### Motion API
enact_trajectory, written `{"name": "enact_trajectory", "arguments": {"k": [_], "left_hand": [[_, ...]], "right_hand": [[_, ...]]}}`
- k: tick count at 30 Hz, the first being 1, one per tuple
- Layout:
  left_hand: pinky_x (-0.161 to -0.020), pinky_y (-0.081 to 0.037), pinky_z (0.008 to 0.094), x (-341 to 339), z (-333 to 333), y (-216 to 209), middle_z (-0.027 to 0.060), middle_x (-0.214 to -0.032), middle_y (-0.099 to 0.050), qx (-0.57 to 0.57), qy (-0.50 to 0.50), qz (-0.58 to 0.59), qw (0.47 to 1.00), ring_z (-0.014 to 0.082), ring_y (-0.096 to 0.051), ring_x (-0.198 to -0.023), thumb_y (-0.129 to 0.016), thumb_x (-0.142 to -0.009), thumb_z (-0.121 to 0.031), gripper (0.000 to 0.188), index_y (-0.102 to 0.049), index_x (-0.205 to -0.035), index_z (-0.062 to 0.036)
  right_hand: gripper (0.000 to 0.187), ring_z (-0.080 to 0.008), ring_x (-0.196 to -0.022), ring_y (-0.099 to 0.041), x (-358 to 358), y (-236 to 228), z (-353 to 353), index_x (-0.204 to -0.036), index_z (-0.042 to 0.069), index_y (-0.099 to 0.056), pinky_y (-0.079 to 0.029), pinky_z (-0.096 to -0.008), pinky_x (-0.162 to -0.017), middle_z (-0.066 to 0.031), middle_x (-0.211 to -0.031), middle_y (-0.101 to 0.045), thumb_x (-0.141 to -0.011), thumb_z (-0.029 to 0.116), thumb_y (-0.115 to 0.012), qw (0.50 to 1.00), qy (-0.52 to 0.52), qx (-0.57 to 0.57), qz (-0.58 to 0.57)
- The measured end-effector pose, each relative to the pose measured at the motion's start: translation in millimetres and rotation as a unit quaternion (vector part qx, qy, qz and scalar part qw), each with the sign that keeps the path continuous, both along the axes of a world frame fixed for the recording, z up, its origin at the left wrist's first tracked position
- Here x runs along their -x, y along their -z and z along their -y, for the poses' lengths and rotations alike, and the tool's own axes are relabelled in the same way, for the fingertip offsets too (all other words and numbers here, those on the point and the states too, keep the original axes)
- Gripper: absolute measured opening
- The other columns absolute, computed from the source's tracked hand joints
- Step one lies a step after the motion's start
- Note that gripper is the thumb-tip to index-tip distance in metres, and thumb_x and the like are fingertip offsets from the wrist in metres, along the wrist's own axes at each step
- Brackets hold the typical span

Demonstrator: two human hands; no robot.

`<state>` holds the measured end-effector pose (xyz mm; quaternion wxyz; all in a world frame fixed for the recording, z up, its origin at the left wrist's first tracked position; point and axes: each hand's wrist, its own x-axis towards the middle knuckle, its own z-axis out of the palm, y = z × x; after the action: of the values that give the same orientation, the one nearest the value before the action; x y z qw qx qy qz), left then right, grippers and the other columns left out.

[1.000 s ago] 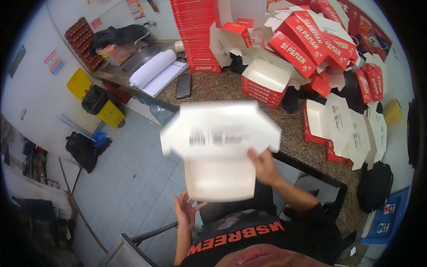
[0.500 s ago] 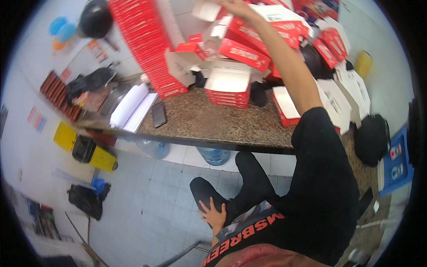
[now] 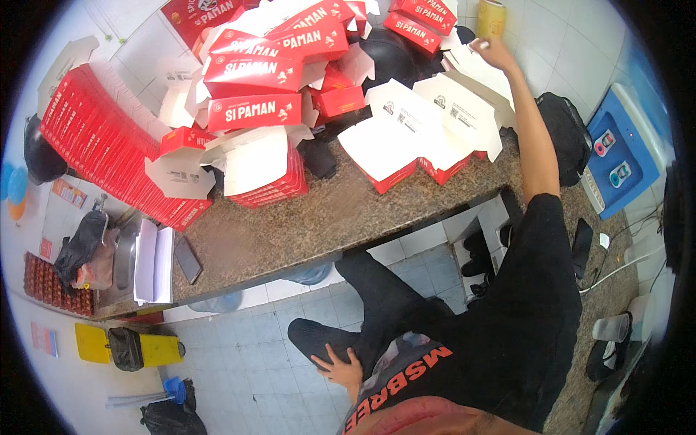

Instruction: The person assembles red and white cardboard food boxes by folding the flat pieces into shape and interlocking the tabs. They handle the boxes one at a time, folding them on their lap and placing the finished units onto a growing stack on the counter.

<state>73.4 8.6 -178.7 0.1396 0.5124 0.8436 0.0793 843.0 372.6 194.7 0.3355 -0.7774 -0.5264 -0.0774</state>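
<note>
A speckled stone counter (image 3: 290, 235) is running across the room and turning a corner on the person's right, its dark front edge slanting above the tiled floor (image 3: 275, 399).

The right hand (image 3: 494, 54) is reaching to the far side, fingers curling in together at the upper end of a pale carton (image 3: 482, 85); I cannot tell whether they are pinching it. That carton is lying just below and left of the knuckles. The left hand (image 3: 339, 368) is resting on the thigh, fingers spread apart, holding nothing.

Close to the right hand, a yellow roll (image 3: 491, 18) is standing by the wall, and a black bag (image 3: 558, 138) is sitting right beside the forearm, hemming it in. Left of the carton, two open boxes (image 3: 377, 156) are showing white lids. Further left come a nested stack (image 3: 268, 174), a red heap (image 3: 264, 72) behind it and a tall stack (image 3: 109, 145) leaning in the view. A strip of stone is showing between the boxes and the front edge, with a phone (image 3: 188, 259) lying at its left end.

Half a second ago the right hand was stretching over the heap; now it is working further right, while the left is staying on the thigh.
</note>
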Motion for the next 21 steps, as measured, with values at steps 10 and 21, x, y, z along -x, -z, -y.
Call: {"name": "enact_trajectory", "arguments": {"k": [10,21], "left_hand": [[-0.1,-0.042,0.0698,0.8,-4.0,-10.6,0.0191,-0.169,-0.008,0.024,0.006,-0.028,0.999,0.0576,-0.026,-0.142,-0.067,-0.085,-0.056,0.074,-0.047,-0.152,-0.0295],[-0.1,-0.042,0.0691,-0.7,-0.8,-16.7,0.0197,-0.169,-0.009,0.038,0.0,-0.035,0.999,0.0583,-0.026,-0.142,-0.069,-0.085,-0.052,0.074,-0.047,-0.152,-0.0293]], "right_hand": [[0.066,-0.0365,-0.111,-0.066,-19.4,85.6,-25.1,-0.133,0.018,-0.059,-0.064,-0.0511,-0.078,-0.0185,-0.135,-0.059,-0.074,0.031,-0.085,0.969,0.007,0.248,-0.023],[0.049,-0.0357,-0.112,-0.068,-29.4,82.6,-9.1,-0.127,0.013,-0.066,-0.06,-0.05,-0.087,-0.0201,-0.121,-0.069,-0.086,0.038,-0.076,0.953,-0.059,0.215,-0.206]]}}
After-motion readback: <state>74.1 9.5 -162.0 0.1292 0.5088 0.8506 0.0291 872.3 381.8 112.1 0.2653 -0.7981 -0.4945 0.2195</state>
